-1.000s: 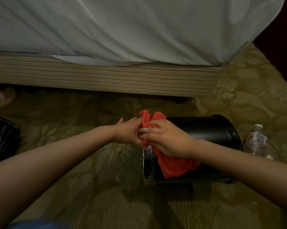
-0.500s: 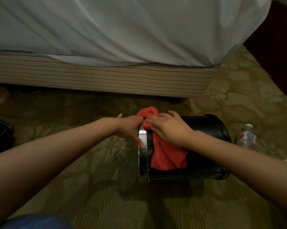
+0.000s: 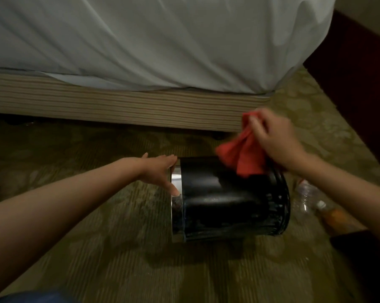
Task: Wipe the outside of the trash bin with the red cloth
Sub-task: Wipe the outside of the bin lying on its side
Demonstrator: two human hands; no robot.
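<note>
A black trash bin [image 3: 224,202] with a shiny metal band lies on its side on the carpet. My left hand [image 3: 160,171] rests flat against the banded end, fingers straight, thumb on the metal. My right hand [image 3: 272,138] grips the red cloth [image 3: 241,154] and holds it lifted above the bin's far right part. The cloth hangs down, its lower edge over the bin's upper side near the right end.
A bed with a white sheet [image 3: 151,40] and striped base [image 3: 119,106] runs along the back. Two plastic bottles [image 3: 307,193] lie right of the bin. Dark furniture [image 3: 359,84] stands at the right. Patterned carpet [image 3: 119,259] lies in front.
My right hand has lifted the red cloth off the bin's left end and carried it up and to the right. The left hand stays on the banded end.
</note>
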